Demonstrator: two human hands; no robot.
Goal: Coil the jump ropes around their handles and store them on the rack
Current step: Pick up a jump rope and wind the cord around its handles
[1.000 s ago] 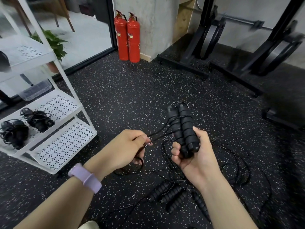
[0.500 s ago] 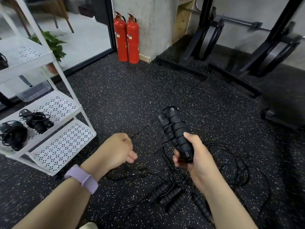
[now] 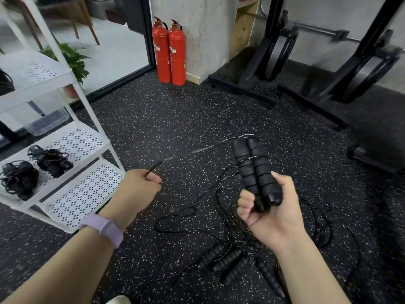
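My right hand [image 3: 268, 212] grips two black ribbed jump rope handles [image 3: 254, 170] side by side, upright, with one turn of thin rope across them. My left hand [image 3: 137, 189] pinches that rope [image 3: 206, 148], which runs taut and blurred from my fingers up to the handle tops. Several more black handles [image 3: 228, 261] and loose tangled rope [image 3: 221, 207] lie on the floor below my hands. Two coiled jump ropes [image 3: 51, 161] [image 3: 18, 177] sit on the middle shelf of the white perforated rack [image 3: 85, 189] at the left.
Two red fire extinguishers [image 3: 169, 52] stand by a concrete pillar at the back. Black weight racks with plates [image 3: 282, 51] fill the back right. A potted plant [image 3: 72, 60] and a clear plastic bin [image 3: 47, 122] sit behind the rack. Speckled black rubber floor lies between.
My left hand has swung out to the left, pulling the rope taut. My right hand has raised the handles back upright after dipping them lower.
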